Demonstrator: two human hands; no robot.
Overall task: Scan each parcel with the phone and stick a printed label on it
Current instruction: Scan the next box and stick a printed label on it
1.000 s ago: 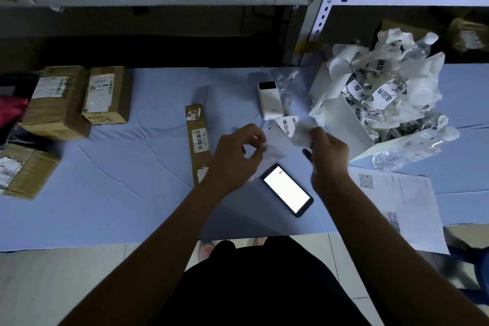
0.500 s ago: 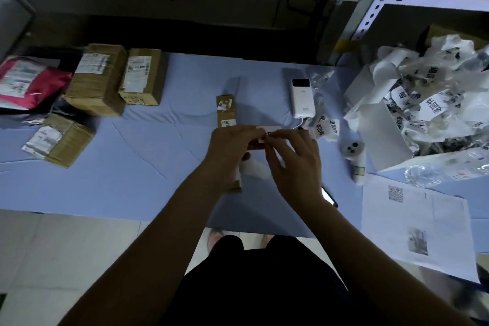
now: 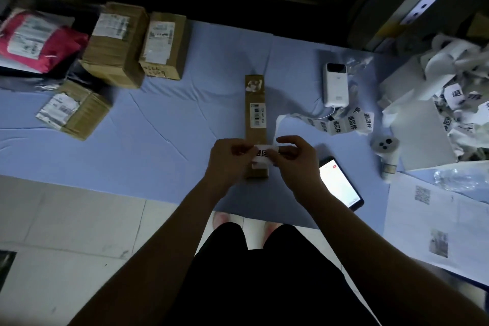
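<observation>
A long narrow brown parcel (image 3: 254, 103) lies lengthwise in the middle of the blue table, barcode sticker on top. My left hand (image 3: 228, 159) and my right hand (image 3: 293, 157) each pinch one end of a white printed label (image 3: 262, 154), held over the parcel's near end. Whether the label touches the cardboard I cannot tell. The phone (image 3: 340, 186) lies screen-up and lit just right of my right hand. A white label printer (image 3: 335, 85) sits farther back on the right, with a strip of printed labels (image 3: 344, 124) trailing from it.
Three brown cardboard boxes (image 3: 116, 42) (image 3: 164, 45) (image 3: 72, 110) and a red bag parcel (image 3: 37, 40) sit at the left. A white box heaped with label scraps (image 3: 434, 103) fills the right. A small white device (image 3: 386, 149) and printed sheets (image 3: 434, 219) lie front right.
Both hands came together over the long parcel and lowered the label to its near end. The view tilted down and left, so the phone shows again beside my right hand.
</observation>
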